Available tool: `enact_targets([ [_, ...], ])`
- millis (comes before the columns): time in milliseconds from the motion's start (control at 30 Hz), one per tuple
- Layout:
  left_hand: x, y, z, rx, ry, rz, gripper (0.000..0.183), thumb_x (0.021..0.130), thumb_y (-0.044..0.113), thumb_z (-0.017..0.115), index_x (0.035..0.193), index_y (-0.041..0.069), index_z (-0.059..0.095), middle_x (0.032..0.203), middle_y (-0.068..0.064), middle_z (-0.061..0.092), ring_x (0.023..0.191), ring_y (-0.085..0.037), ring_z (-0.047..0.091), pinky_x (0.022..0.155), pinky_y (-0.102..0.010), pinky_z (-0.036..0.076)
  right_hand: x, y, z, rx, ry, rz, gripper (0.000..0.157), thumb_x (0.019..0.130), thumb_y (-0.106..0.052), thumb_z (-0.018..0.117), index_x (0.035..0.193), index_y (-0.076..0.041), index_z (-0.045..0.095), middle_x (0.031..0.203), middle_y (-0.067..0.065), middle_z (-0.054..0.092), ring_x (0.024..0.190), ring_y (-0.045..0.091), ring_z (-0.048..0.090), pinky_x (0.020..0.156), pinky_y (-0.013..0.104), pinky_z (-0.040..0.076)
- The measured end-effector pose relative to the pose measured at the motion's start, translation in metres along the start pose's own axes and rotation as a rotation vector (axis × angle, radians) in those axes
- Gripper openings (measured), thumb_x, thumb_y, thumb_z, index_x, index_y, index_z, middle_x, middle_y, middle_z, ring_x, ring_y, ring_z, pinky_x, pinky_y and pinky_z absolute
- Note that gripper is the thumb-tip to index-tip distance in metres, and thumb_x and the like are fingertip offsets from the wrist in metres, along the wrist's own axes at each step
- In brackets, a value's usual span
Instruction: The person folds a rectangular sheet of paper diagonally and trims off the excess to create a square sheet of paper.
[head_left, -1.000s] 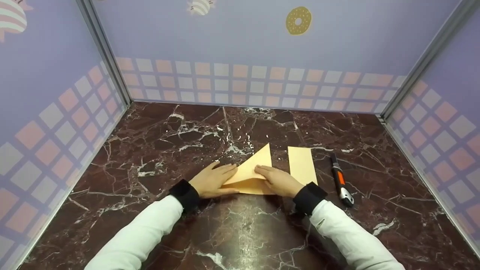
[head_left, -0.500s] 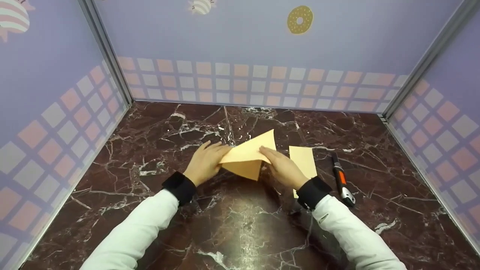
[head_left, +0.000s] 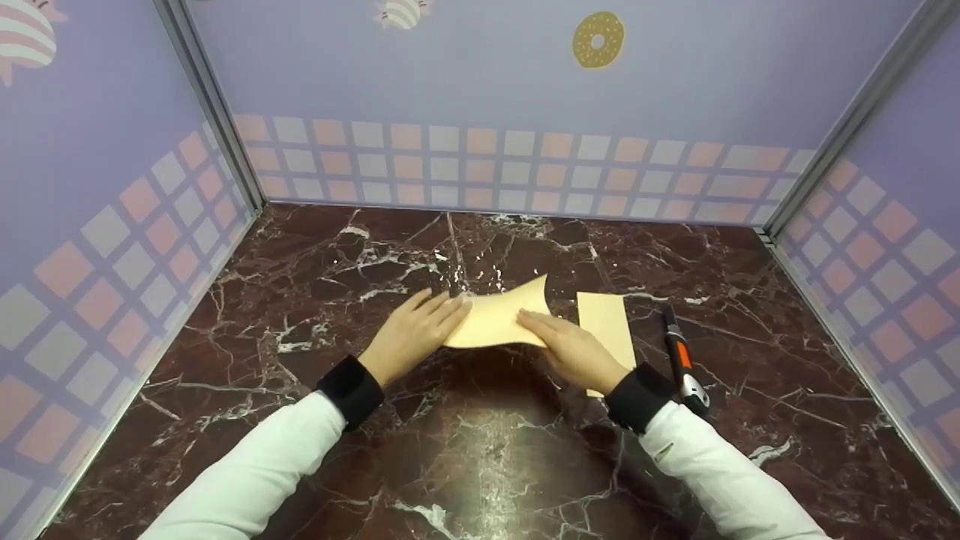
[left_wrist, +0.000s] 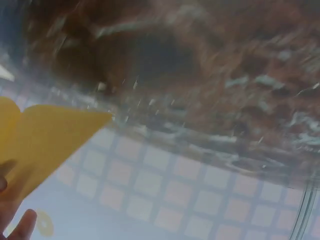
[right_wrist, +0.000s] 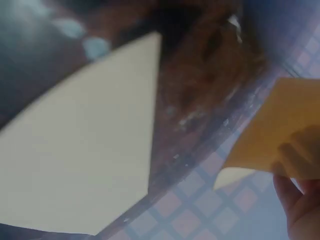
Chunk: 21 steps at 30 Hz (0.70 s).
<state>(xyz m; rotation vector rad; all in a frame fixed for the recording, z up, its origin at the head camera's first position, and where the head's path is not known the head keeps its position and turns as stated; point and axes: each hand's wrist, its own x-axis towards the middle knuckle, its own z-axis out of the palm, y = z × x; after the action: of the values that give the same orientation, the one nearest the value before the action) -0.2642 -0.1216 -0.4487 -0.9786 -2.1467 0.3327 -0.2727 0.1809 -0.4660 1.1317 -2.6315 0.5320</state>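
A pale yellow sheet of paper (head_left: pixel 491 322) is held above the dark marbled table, bowed, with one pointed corner at its far right. My left hand (head_left: pixel 409 337) grips its left end, fingers over the top. My right hand (head_left: pixel 577 351) pinches the right side, thumb hidden under the sheet in the head view. The left wrist view shows the paper's underside (left_wrist: pixel 55 137) tapering to a point. In the right wrist view, finger shadows show through the paper (right_wrist: pixel 277 130), and one corner curls over.
A cut yellow paper strip (head_left: pixel 604 322) lies right of the sheet, partly under my right wrist. Beyond it rests a black and orange utility knife (head_left: pixel 682 356). Small white scraps (head_left: pixel 491 279) dot the table behind the sheet. Patterned panels (head_left: pixel 517 169) enclose the table.
The sheet has come up off the table in my hands. Its lower layer, visible hanging half a second ago, is now out of sight in the head view. My left hand has shifted slightly left.
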Motion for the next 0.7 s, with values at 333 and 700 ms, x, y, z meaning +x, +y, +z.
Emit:
enact_targets([
  [333,-0.033,0.016,0.007,-0.365,-0.367,0.134,0.064,0.098,0.03,0.065,0.153,0.003,0.046,0.151,-0.011,0.058,0.131,-0.025,0.064,0.113,-0.045,0.049,-0.021,0.002,0.013,-0.005,-0.234,-0.056,0.046,0.102,-0.006,0.053,0.147,0.003,0.051,0.15,0.023,0.055,0.138,0.039,0.055,0.117,0.052,0.045],
  [700,-0.035,0.024,0.012,-0.463,-0.471,0.062,0.057,0.108,0.046,0.042,0.153,0.012,0.048,0.152,-0.009,0.058,0.138,-0.028,0.058,0.117,-0.046,0.046,-0.018,-0.003,0.007,0.054,-0.41,0.092,0.067,0.101,-0.049,0.054,0.152,-0.005,0.048,0.16,0.019,0.046,0.148,0.041,0.045,0.122,0.056,0.038],
])
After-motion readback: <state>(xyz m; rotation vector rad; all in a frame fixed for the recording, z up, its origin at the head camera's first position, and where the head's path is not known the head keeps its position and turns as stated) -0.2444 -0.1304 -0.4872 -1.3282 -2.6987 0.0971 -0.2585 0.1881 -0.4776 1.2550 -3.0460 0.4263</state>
